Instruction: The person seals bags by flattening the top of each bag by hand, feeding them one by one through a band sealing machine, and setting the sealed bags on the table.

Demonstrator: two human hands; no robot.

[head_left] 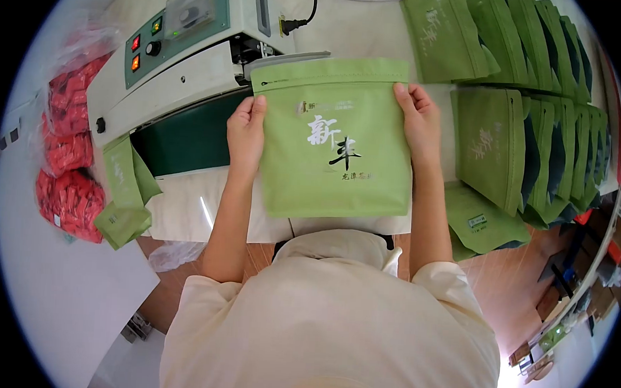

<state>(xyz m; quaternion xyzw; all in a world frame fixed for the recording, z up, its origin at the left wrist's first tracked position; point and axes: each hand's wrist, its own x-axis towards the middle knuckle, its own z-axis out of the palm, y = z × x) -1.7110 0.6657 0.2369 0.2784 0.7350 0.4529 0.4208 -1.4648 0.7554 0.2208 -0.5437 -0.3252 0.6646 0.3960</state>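
A glossy cream tabletop (185, 216) bears a long white metal machine with a green control panel (183, 84). Well to that machine's right, upright green fabric-like pouches (482, 142) stand in two rows. Just off the machine's right end is a flat, light-green zip-topped pouch with white and black lettering (335, 188); whether they touch, I cannot tell. Left of the machine lie red packets in clear plastic (67, 142). The left hand (247, 125), nearer the machine, and the right hand (422, 122), farther from it, pinch the zip-topped pouch's opposite side edges between thumb and fingers.
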